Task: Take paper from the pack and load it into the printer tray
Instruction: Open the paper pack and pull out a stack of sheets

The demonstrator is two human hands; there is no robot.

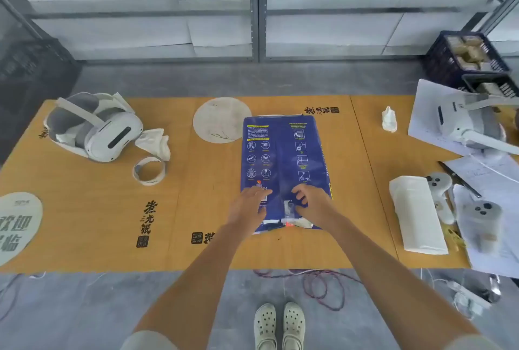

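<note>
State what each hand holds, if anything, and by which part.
Left hand rests flat on the blue paper pack. Right hand pinches the wrapper near its near end.

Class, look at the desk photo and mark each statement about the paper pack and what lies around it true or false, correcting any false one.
1. Both hands are on the near end of the blue paper pack. True: left hand, right hand.
2. A printer stands beside the pack. False: no printer is in view.
3. A white headset lies left of the pack. True.
4. The tape roll sits on top of the pack. False: it lies on the table, left of the pack.
5. The pack lies flat. True.
</note>
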